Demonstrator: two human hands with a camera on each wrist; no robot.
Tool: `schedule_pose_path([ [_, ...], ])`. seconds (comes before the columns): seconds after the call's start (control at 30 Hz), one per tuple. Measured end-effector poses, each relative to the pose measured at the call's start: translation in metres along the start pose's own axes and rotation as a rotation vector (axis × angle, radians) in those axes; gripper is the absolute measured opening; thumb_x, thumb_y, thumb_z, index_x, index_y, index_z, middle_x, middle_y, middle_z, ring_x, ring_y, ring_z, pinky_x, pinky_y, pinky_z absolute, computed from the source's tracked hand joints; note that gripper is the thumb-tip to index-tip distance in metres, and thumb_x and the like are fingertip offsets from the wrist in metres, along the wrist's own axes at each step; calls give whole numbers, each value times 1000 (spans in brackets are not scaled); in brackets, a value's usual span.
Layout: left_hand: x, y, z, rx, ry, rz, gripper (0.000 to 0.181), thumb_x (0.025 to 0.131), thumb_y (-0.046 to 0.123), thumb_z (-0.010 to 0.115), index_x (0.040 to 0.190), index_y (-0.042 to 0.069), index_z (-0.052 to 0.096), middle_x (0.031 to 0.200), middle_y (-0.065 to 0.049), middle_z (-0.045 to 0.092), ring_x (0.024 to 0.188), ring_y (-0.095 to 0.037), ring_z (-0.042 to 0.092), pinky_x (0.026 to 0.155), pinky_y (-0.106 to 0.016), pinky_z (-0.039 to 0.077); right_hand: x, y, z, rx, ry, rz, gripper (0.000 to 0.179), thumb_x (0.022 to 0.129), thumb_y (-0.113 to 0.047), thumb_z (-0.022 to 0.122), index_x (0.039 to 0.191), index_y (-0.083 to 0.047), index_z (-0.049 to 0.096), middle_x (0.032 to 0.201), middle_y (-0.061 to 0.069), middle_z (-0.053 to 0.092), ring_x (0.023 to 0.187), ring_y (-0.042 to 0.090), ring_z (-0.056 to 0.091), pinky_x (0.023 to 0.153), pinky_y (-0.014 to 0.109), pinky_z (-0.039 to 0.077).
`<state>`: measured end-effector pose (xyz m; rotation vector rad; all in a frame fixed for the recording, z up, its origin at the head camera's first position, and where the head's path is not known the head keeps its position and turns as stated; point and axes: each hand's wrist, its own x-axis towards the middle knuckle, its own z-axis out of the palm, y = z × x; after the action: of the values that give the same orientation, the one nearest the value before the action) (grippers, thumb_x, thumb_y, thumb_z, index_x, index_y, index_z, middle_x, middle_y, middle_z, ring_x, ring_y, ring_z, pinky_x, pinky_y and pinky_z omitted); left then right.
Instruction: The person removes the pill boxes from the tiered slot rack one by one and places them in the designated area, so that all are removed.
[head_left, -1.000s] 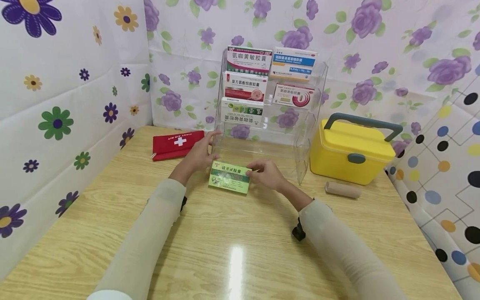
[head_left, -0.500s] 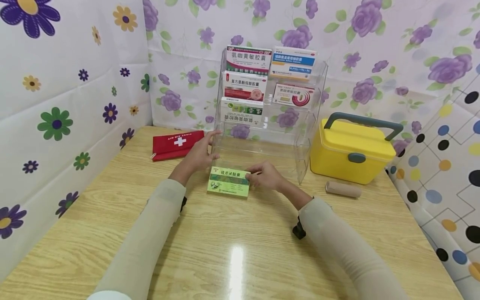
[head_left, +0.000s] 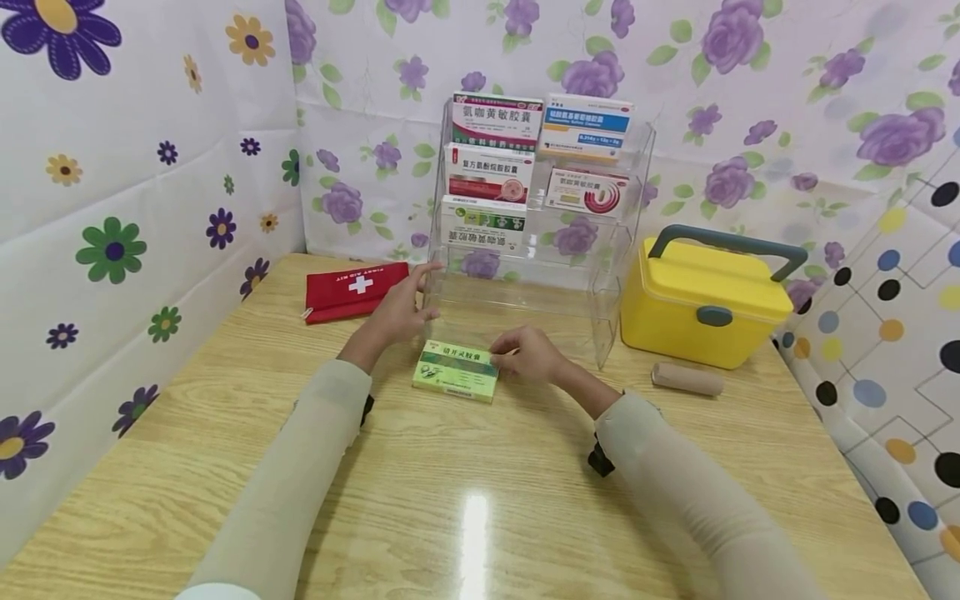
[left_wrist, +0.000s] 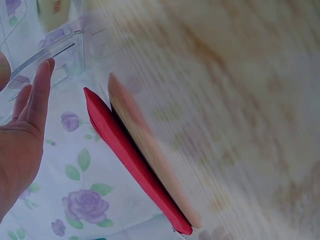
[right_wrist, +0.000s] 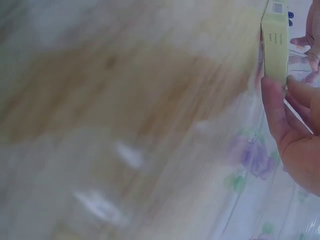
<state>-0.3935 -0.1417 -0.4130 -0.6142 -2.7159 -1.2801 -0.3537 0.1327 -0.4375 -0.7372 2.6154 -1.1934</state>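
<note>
A light green medicine box [head_left: 455, 371] with a darker green band lies face up, low over the table in front of the clear display rack [head_left: 517, 296]. My right hand [head_left: 528, 354] pinches its right end between thumb and fingers. In the right wrist view, the narrow end of the box [right_wrist: 275, 47] shows above the thumb and fingertips. At the rack's lower left side is my left hand [head_left: 395, 310], its fingers straight against the clear edge and its thumb apart. The left wrist view shows these fingers [left_wrist: 40, 92] reaching along the rack's side panel [left_wrist: 47, 52].
Several medicine boxes stand in the rack's upper tiers, among them a blue and white one [head_left: 587, 127]. A red first aid pouch [head_left: 352, 293] lies left of the rack. A yellow lidded case [head_left: 701, 304] and a beige roll [head_left: 686, 379] are at the right.
My right hand has brought the green box slightly toward me and lower, and the box has tipped flatter, with its near edge now showing. The left hand has stayed at the rack.
</note>
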Motion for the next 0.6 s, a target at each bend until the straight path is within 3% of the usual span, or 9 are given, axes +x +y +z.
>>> schedule_pose_path([
  [0.17,0,0,0,-4,-9,6,83,90,6,72,154,34,27,131,-21,54,73,-27,62,70,-39,56,-1,-1,1,7,1,22,21,91,-8,71,109,4,71,100,13,73,78,22,72,64,34,59],
  [0.4,-2,1,-2,-10,17,3,82,90,4,72,154,31,28,131,-21,53,71,-28,61,68,-40,56,-4,-4,0,-71,-30,26,44,83,-26,82,118,-2,69,110,9,71,99,23,69,75,30,57],
  [0.6,-1,-1,0,-9,-5,-1,83,91,5,71,155,32,26,132,-21,52,75,-28,60,69,-39,56,-3,-7,1,-132,14,38,47,83,-22,82,118,5,67,109,15,71,98,26,70,83,36,56],
])
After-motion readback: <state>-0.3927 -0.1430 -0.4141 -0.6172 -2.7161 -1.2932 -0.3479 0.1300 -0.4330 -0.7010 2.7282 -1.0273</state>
